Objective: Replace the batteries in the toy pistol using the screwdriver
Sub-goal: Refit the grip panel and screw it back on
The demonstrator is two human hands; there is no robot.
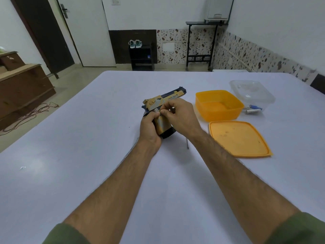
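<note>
- The left hand point(149, 128) has its fingers curled round the grip of the toy pistol point(162, 110), holding it up off the desk point(79, 138) with the barrel pointing away from the person.
- The right hand point(181, 118) meets the left at the top of the grip; its thumb and forefinger pinch a small pale piece against the pistol. What that piece is cannot be told.
- The pistol is yellow-gold with dark blue parts, and its dark base sits just below the left hand's fingers.
- Just under the right wrist, a thin dark shaft, seemingly the screwdriver point(187, 144), lies on the desk; most of it is hidden by the arm.
- Just right of the right forearm lies a flat orange lid point(239, 139).
- Beyond the lid, right of the right hand, stands an open orange container point(219, 105).
- Further right and behind it stands a clear plastic container point(252, 91).
- Batteries point(253, 109) lie on the desk between the two containers, touching or nearly touching the clear one's near side.
- Both forearms are bare, with green sleeves point(297, 229) at the bottom edge.
- Far beyond the hands, past the desk, a pair of shoes point(135, 44) sits on a dark shelf unit point(141, 57) by the wall.
</note>
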